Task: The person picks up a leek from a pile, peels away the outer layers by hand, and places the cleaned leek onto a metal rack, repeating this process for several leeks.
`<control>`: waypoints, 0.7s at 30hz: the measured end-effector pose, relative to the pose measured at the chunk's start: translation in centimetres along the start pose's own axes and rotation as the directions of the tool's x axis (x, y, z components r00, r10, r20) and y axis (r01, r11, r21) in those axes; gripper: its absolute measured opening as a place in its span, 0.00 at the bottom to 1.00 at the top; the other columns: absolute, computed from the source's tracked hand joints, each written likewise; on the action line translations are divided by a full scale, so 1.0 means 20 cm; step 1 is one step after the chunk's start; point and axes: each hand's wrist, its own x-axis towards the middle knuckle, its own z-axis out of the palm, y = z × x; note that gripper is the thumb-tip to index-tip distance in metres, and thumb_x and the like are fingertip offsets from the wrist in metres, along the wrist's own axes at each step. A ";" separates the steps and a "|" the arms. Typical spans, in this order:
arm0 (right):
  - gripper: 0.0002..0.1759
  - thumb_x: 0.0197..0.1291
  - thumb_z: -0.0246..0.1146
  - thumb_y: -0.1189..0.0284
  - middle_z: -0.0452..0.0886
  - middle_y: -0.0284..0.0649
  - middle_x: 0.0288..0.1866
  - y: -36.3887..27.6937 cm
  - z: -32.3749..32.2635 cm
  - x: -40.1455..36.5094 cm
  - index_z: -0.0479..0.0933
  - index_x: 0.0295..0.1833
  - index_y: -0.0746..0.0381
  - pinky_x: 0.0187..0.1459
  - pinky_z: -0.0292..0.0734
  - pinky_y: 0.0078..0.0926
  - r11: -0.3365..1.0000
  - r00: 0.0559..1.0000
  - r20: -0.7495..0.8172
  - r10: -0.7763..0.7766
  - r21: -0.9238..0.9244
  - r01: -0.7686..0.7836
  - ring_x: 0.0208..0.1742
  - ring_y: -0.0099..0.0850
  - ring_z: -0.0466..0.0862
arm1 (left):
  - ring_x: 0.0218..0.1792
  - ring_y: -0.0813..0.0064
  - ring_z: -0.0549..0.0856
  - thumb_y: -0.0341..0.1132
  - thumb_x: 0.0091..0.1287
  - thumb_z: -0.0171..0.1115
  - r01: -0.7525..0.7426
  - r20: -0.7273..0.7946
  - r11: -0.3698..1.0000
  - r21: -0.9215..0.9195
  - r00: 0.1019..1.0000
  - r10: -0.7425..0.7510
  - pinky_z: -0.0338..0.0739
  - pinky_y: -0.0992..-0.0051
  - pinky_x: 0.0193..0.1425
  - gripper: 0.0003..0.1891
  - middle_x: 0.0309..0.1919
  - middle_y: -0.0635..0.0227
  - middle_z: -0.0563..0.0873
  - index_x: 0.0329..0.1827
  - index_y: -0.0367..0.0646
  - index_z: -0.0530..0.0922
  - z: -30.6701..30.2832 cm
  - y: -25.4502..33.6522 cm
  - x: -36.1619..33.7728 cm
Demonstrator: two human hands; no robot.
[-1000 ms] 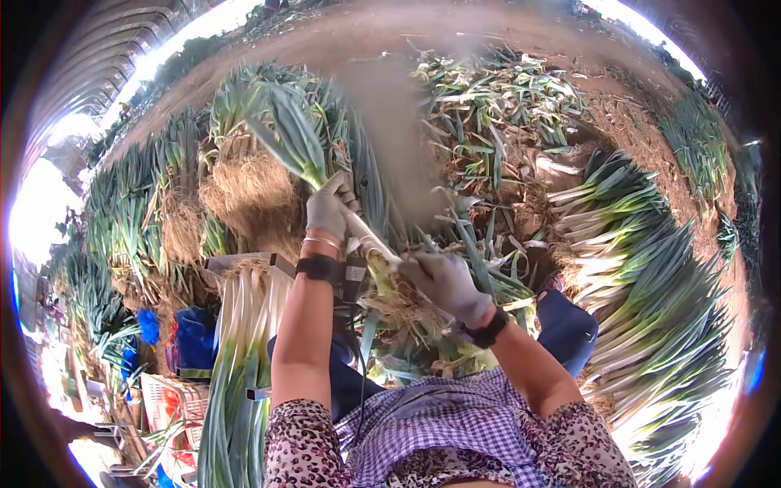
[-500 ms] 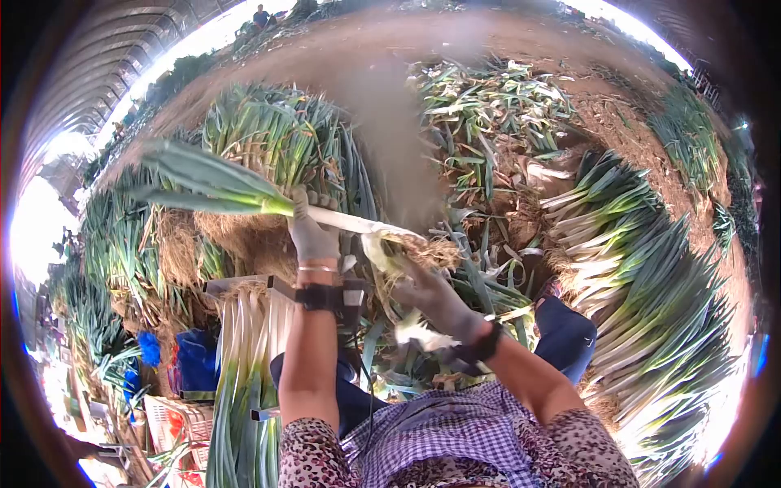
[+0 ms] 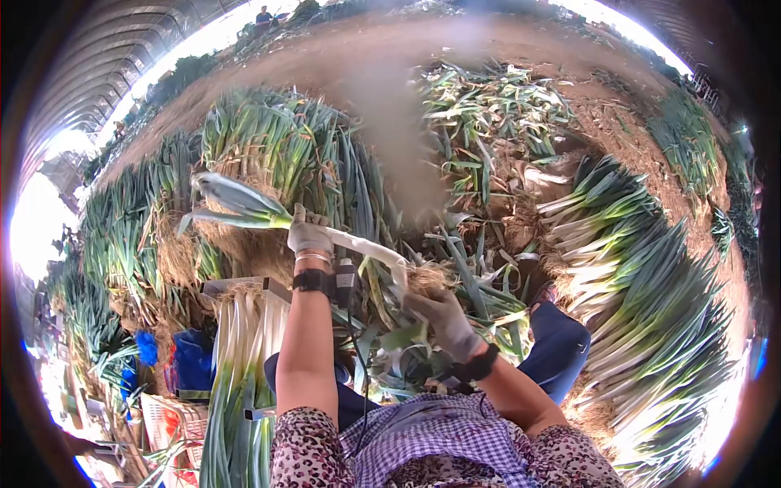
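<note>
A leek [image 3: 366,246] lies across the middle of the view, green leaves to the left and shaggy roots to the right. My left hand [image 3: 310,231], gloved, is wrapped round its shaft just below the leaves. Near the root end is my right hand [image 3: 443,319], also gloved, its fingers closed by a strip of peeled outer leaf; what they pinch is blurred. Below my left forearm's side, trimmed leeks [image 3: 244,342] lie in a metal frame [image 3: 281,290].
Bundled leeks with roots [image 3: 268,138] stand behind and left. Cleaned leeks [image 3: 651,301] are laid in a long row at right. Leaf scraps [image 3: 496,106] cover the ground ahead. A basket [image 3: 183,423] and blue bag [image 3: 194,362] sit lower left. Someone [image 3: 263,15] is far off.
The leek's leafy end has swung to the right and its leaves look folded. My right hand has moved right and slightly down, and the peeled strip hangs lower.
</note>
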 end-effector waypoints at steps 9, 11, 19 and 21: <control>0.17 0.54 0.72 0.60 0.85 0.42 0.34 -0.01 -0.48 -0.25 0.84 0.46 0.58 0.40 0.77 0.35 0.488 0.998 -0.031 -0.051 -0.873 -0.002 0.35 0.38 0.84 | 0.20 0.78 0.65 0.41 0.69 0.65 -0.172 0.020 0.980 0.105 0.985 0.171 0.65 0.74 0.27 0.14 0.19 0.78 0.66 0.28 0.51 0.70 0.08 0.20 -0.02; 0.20 0.52 0.73 0.61 0.84 0.43 0.38 -0.15 -0.34 -0.09 0.82 0.50 0.57 0.42 0.79 0.39 0.453 0.969 0.018 -0.245 -0.882 0.130 0.39 0.43 0.85 | 0.21 0.78 0.67 0.40 0.69 0.66 -0.200 0.008 0.970 0.140 0.980 0.201 0.65 0.74 0.27 0.12 0.21 0.79 0.68 0.33 0.50 0.72 0.13 0.12 -0.15; 0.11 0.56 0.68 0.69 0.82 0.44 0.38 -0.13 -0.03 0.32 0.79 0.44 0.60 0.42 0.78 0.38 0.416 0.871 0.214 -0.442 -0.811 0.410 0.41 0.47 0.83 | 0.24 0.79 0.68 0.37 0.66 0.67 -0.099 0.315 0.989 0.114 0.947 0.059 0.67 0.74 0.31 0.09 0.26 0.77 0.70 0.42 0.47 0.75 0.22 0.02 -0.58; 0.09 0.58 0.67 0.71 0.82 0.44 0.36 -0.08 -0.10 0.23 0.79 0.43 0.63 0.40 0.78 0.36 0.513 0.884 0.106 -0.455 -0.781 0.357 0.37 0.43 0.83 | 0.26 0.78 0.69 0.35 0.66 0.65 -0.128 0.221 0.975 0.182 0.971 0.086 0.70 0.74 0.33 0.08 0.28 0.76 0.72 0.44 0.46 0.76 0.22 0.09 -0.61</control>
